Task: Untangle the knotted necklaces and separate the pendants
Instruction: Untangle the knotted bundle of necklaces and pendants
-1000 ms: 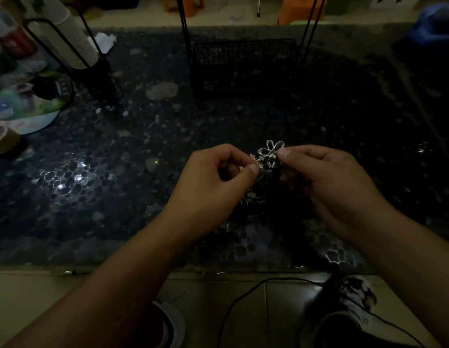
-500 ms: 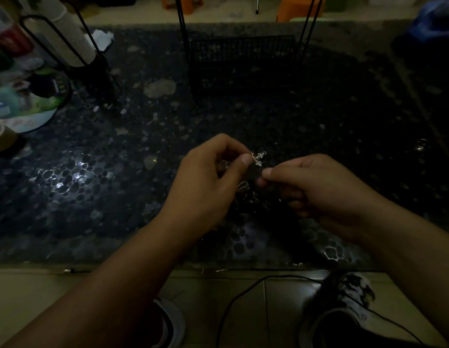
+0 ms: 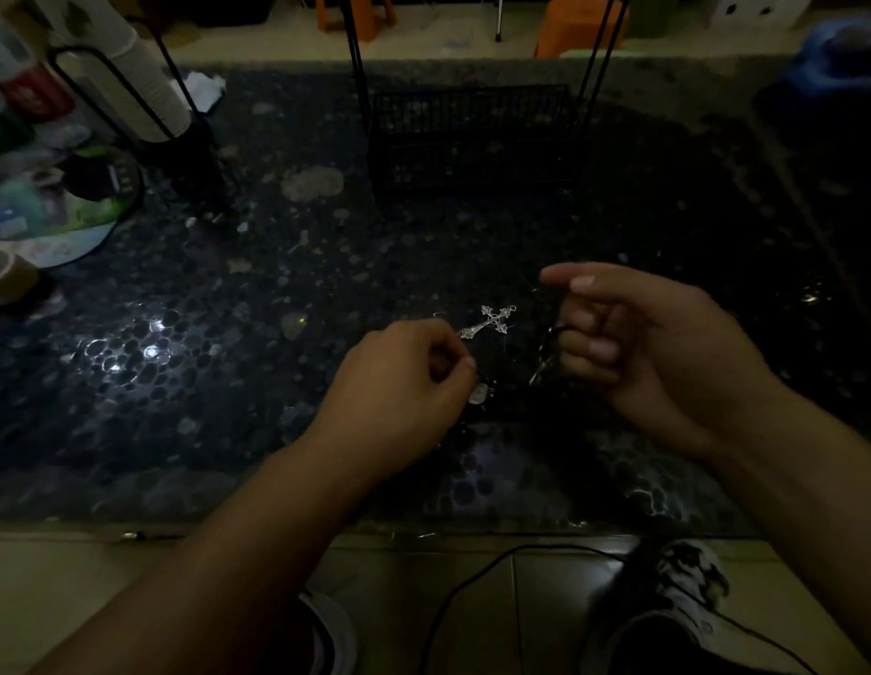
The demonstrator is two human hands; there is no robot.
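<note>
Left hand (image 3: 399,382) fingers pinched the cross (image 3: 491,321); right hand (image 3: 633,343) fingers curled round a cord (image 3: 545,353). Pulling apart hard could tighten the knot between them.

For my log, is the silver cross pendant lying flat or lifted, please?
Cannot tell: silver cross pendant shows beside left hand, its contact with the tabletop unclear.
</note>
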